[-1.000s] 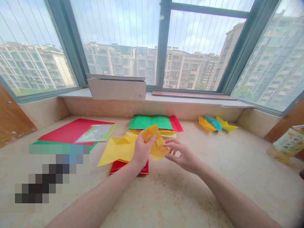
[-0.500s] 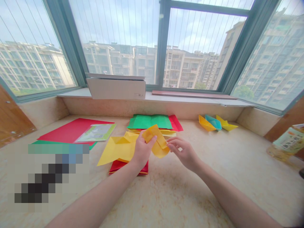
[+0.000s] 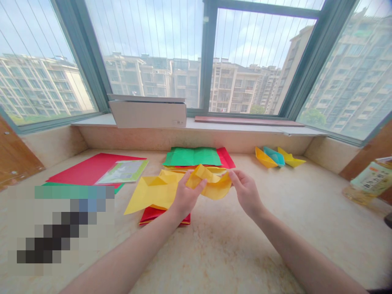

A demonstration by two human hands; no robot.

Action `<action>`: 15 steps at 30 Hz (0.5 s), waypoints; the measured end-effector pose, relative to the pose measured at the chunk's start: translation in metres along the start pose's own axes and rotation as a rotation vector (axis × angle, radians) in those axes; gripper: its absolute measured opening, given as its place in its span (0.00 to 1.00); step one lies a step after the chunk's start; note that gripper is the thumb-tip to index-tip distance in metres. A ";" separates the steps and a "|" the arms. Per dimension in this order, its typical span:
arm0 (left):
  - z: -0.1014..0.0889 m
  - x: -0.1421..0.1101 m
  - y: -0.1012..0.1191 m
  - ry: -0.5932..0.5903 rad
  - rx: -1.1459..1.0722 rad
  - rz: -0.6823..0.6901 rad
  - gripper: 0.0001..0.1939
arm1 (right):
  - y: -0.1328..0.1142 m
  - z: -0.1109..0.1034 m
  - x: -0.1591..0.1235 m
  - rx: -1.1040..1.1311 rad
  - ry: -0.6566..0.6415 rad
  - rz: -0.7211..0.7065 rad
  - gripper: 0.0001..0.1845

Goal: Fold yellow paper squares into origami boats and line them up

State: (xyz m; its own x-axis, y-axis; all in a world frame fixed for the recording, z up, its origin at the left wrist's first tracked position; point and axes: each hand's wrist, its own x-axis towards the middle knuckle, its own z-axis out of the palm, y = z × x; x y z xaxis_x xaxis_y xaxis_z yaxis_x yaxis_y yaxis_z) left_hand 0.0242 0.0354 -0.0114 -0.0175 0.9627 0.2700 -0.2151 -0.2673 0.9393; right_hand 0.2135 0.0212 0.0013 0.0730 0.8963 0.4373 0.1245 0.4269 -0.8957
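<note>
A creased piece of yellow-orange folded paper point(image 3: 216, 188) is held up between my two hands above the counter. My left hand point(image 3: 190, 191) pinches its left end, thumb in front. My right hand point(image 3: 245, 188) grips the right end between thumb and fingers, and the sheet sags in a curve between them. Beside and partly behind my left hand lies a larger yellow folded paper point(image 3: 153, 192), resting over a red folded stack point(image 3: 150, 215). Just beyond the held paper is a pile topped by a green creased sheet point(image 3: 194, 156), with red and yellow sheets under it.
Three folded paper boats point(image 3: 274, 157), orange, blue and yellow, stand at the back right. Red sheets point(image 3: 88, 169) and a clear packet point(image 3: 124, 172) lie left, near a blurred-out patch. A bottle point(image 3: 372, 181) stands at the right edge. A white box point(image 3: 148, 114) sits on the sill.
My right hand has moved to the right and slightly up, drawing the right end of the yellow-orange paper outward so it opens wider. My left hand has stayed nearly in place.
</note>
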 end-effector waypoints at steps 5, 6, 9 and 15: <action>0.001 -0.005 0.005 -0.230 -0.065 0.007 0.27 | 0.002 -0.008 0.004 -0.152 -0.002 -0.095 0.20; 0.001 -0.006 0.006 -0.255 -0.113 0.000 0.29 | 0.001 -0.011 0.004 -0.232 -0.014 -0.142 0.20; -0.001 -0.005 0.011 -0.250 -0.237 -0.030 0.30 | -0.004 -0.022 0.007 -0.424 -0.119 -0.265 0.17; -0.013 0.009 0.018 -0.217 -0.213 -0.119 0.30 | -0.014 -0.032 0.011 -0.465 -0.399 -0.273 0.15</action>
State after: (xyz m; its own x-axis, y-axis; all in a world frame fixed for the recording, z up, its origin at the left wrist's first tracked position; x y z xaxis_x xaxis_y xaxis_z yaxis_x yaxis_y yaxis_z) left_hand 0.0076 0.0399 0.0056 0.2234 0.9492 0.2216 -0.4034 -0.1169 0.9075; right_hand 0.2443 0.0213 0.0210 -0.3817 0.7775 0.4998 0.5070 0.6282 -0.5902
